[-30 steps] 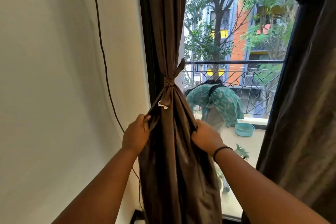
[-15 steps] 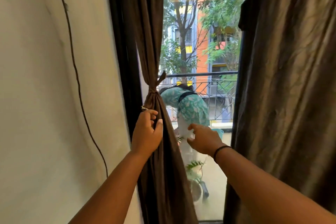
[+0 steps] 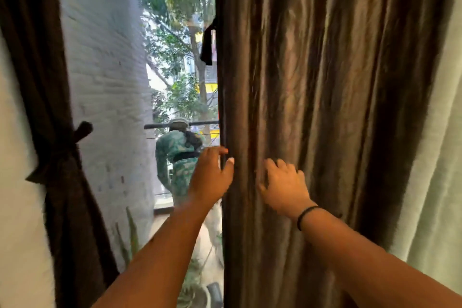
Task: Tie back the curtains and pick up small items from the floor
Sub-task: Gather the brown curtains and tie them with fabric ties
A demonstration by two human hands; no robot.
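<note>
The left brown curtain (image 3: 57, 132) hangs at the far left, gathered and knotted with its tie-back (image 3: 62, 155). The right brown curtain (image 3: 325, 107) hangs loose and fills the middle and right of the view. A dark strap (image 3: 207, 42) dangles at its left edge, high up. My left hand (image 3: 212, 175) is at that left edge, fingers apart and curling around the fabric's border. My right hand (image 3: 282, 182), a black band on its wrist, lies flat on the curtain's folds with fingers spread. Neither hand holds anything firmly.
Through the glass between the curtains I see a white brick wall (image 3: 107, 107), a balcony railing (image 3: 180, 125), trees, and a person in a green patterned top (image 3: 180, 162) outside. Plant leaves (image 3: 130, 237) show low down. A pale wall (image 3: 445, 157) borders the right.
The view has swung right, from the tied left curtain to the loose right one. Both hands let go of the left curtain and moved onto the right curtain's edge and front.
</note>
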